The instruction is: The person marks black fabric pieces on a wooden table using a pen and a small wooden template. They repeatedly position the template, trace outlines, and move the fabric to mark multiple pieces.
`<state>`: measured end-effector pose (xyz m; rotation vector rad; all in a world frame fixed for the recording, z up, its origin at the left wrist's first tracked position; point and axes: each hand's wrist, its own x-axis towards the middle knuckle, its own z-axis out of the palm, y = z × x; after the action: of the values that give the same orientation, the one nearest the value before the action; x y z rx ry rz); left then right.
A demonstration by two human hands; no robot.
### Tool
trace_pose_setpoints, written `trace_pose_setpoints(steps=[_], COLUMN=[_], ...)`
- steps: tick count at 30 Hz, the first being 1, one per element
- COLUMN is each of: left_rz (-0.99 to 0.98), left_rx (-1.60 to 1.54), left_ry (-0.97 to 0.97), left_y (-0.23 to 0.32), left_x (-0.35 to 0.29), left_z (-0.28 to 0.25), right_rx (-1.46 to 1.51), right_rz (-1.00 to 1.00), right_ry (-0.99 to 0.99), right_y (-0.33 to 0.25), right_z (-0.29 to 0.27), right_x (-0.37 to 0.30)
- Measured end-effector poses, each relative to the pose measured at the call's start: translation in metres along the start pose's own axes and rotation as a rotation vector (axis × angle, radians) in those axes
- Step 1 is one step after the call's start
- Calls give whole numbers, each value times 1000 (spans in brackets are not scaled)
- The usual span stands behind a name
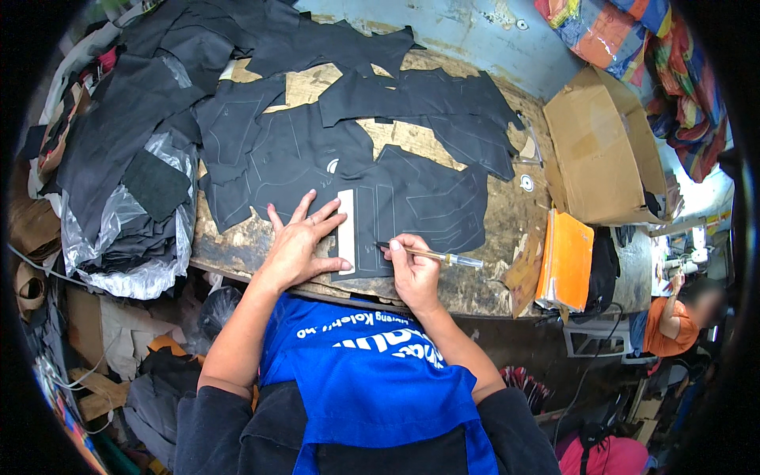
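Observation:
A black sheet of leather-like material (443,190), marked with thin pale outlines, lies on the worn wooden table. On its near part rests a narrow white strip (346,233), placed lengthwise away from me. My left hand (301,245) is spread flat, its thumb and a fingertip touching the strip and holding it down. Just right of the strip, my right hand (415,273) grips a pen (443,256) with a clear barrel, its dark tip at the black material. Pale straight lines run beside the strip. A small white curved piece (332,166) lies farther up.
More black pieces (182,47) cover the table's far and left parts. A plastic bag of dark scraps (131,269) sits at the left. To the right are an orange folder (566,261), a cardboard box (598,150) and a white tape roll (526,183). A person in orange (669,326) sits beyond.

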<state>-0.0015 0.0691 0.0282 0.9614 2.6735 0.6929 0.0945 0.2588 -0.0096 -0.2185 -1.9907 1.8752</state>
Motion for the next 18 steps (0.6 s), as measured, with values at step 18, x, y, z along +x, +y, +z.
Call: trace_pose_setpoints(steps=[18], left_rz=[11], left_rx=[9], left_ry=[-22], left_y=[-2], left_x=[0], left_z=[0], right_rx=[-213], right_rz=[-121], right_ry=[-241], right_y=[-22], right_z=[6], right_x=[5])
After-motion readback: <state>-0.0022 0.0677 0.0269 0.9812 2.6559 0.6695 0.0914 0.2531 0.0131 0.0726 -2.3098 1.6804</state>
